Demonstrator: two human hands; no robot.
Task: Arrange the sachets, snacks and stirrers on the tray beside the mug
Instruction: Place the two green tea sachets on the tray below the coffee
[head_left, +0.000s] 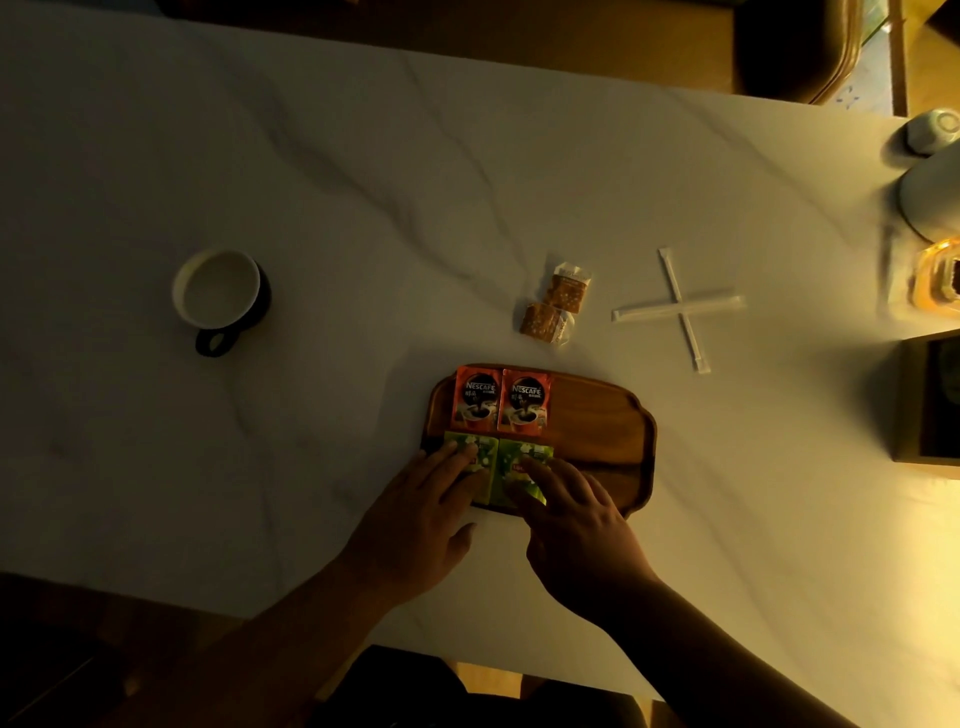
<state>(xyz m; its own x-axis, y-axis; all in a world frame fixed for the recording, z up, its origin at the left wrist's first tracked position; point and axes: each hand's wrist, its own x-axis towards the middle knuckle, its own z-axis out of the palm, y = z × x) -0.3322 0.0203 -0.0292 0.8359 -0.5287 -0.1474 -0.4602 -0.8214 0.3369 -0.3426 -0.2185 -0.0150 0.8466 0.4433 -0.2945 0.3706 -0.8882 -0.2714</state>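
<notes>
A wooden tray (597, 421) lies near the table's front edge. On its left half two red coffee sachets (501, 399) lie side by side, with two green tea sachets (514, 457) just below them. My left hand (421, 519) rests flat with its fingertips on the left green sachet. My right hand (576, 514) presses its fingertips on the right green sachet. Two wrapped snacks (556, 306) lie on the table beyond the tray. Two white wrapped stirrers (680, 309) lie crossed to their right. The black mug (221, 293) with a white inside stands far left.
At the right table edge stand a white kettle-like vessel (930, 192), a small white cup (932, 130), an amber glass dish (935, 280) and a dark box (930, 400). A chair (795, 47) stands beyond the table's far edge.
</notes>
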